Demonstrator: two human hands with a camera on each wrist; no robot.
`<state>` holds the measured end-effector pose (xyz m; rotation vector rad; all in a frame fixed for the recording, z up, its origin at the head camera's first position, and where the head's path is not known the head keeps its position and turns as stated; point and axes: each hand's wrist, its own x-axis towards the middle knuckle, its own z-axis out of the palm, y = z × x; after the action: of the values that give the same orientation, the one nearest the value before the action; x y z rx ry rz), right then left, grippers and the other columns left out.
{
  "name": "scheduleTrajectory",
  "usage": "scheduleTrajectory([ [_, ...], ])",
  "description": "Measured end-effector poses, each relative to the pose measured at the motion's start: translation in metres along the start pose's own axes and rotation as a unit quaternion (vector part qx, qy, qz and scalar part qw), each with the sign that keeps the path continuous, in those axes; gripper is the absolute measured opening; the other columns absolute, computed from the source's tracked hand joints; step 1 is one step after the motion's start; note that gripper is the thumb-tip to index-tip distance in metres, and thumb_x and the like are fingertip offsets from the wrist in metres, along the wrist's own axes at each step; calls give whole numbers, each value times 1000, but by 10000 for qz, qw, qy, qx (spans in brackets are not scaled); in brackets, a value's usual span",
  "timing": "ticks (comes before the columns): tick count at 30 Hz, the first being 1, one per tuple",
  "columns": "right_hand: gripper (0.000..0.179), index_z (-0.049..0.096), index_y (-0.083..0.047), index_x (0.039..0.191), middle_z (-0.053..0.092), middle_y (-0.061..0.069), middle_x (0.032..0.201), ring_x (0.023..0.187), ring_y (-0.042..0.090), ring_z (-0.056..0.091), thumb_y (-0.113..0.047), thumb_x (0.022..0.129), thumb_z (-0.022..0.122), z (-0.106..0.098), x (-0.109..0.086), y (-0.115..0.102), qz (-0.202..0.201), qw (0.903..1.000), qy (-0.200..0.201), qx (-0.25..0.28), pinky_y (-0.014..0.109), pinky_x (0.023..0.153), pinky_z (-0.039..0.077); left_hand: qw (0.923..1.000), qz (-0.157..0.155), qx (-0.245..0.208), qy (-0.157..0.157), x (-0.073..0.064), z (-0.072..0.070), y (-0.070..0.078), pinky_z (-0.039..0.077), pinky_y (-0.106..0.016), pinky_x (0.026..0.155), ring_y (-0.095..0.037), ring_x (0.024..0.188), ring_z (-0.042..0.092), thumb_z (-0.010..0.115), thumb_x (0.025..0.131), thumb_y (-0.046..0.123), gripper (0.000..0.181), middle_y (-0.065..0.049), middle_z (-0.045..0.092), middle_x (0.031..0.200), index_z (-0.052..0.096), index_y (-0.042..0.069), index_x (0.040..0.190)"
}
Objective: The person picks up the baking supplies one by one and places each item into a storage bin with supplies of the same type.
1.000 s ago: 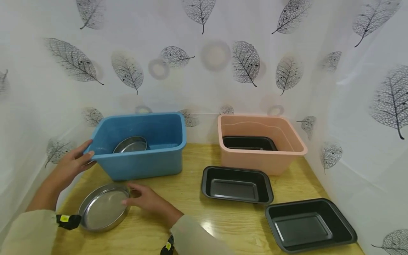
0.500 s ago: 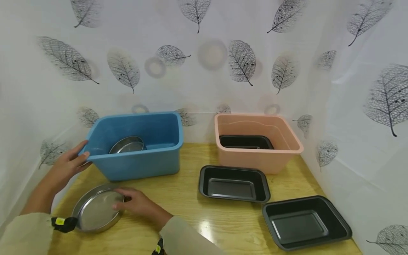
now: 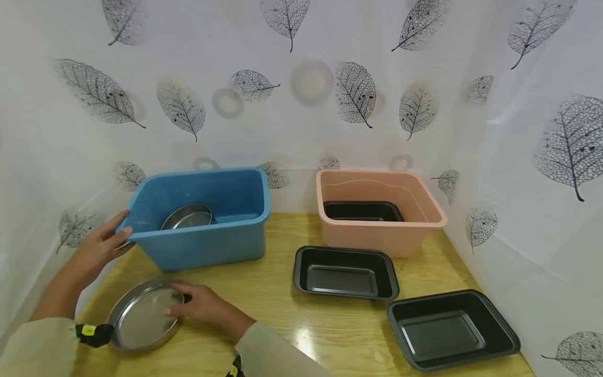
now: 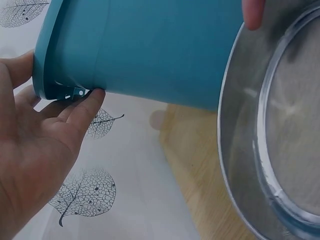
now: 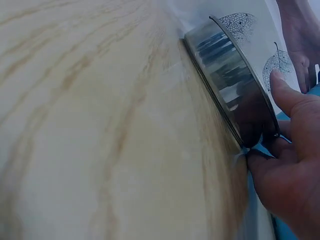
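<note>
At the left end of a blue plastic tub (image 3: 207, 248), my left hand (image 3: 96, 251) grips the rim. In the left wrist view its thumb lies over the tub's lip and its fingers (image 4: 82, 115) curl underneath. My right hand (image 3: 202, 303) holds the right edge of a round metal cake pan (image 3: 143, 322) in front of the tub. The thumb (image 5: 285, 95) reaches over the pan's rim, while the other fingers bend at its outer wall, low by the table. A second round cake pan (image 3: 188, 215) leans inside the tub, its lower part hidden by the front wall.
On the right stands a peach tub (image 3: 372, 238) with a dark loaf pan (image 3: 365, 210) inside. Two more dark loaf pans, one before the tub (image 3: 346, 275) and one near the right edge (image 3: 447, 335), lie on the wooden table (image 3: 282, 319). Leaf-printed sheeting (image 3: 301, 141) encloses the back and sides.
My right hand has moved a little left over the round pan's edge, and the pan has shifted slightly nearer. My left hand stays on the blue tub's rim.
</note>
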<state>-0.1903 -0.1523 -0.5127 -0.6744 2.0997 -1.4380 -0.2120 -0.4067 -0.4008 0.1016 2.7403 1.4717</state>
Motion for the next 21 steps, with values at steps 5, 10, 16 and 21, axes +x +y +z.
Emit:
scheduleTrajectory([
  [5,58,50,-41,147,45,-19,152,141,3,42,-39,94,73,-6,-5,-3,63,9999,-119,-15,26,111,43,10000,1,5,-26,1,1,0,52,-6,79,-64,135,27,37,111,34,69,-40,-3,160,-4,13,162],
  [10,56,51,-39,147,47,-19,151,140,2,42,-38,95,72,-16,-8,-7,63,9997,-171,135,26,111,43,10000,0,62,-34,2,0,0,51,-5,81,-56,139,31,37,111,35,69,-39,-4,161,-4,17,162],
  [16,57,51,-34,148,47,-16,152,140,3,42,-32,95,72,-25,-10,-3,-232,9996,-144,5,21,111,40,10000,-5,-30,-46,0,1,-3,51,-5,80,-58,140,27,38,110,35,69,-38,-7,161,-5,19,162],
  [21,57,54,-31,147,49,-17,150,139,2,43,-29,94,73,-32,-15,3,-300,9994,-131,76,20,111,40,10000,3,36,-55,-1,0,-4,53,-7,81,-54,140,32,37,111,35,69,-38,-6,161,-5,19,162],
])
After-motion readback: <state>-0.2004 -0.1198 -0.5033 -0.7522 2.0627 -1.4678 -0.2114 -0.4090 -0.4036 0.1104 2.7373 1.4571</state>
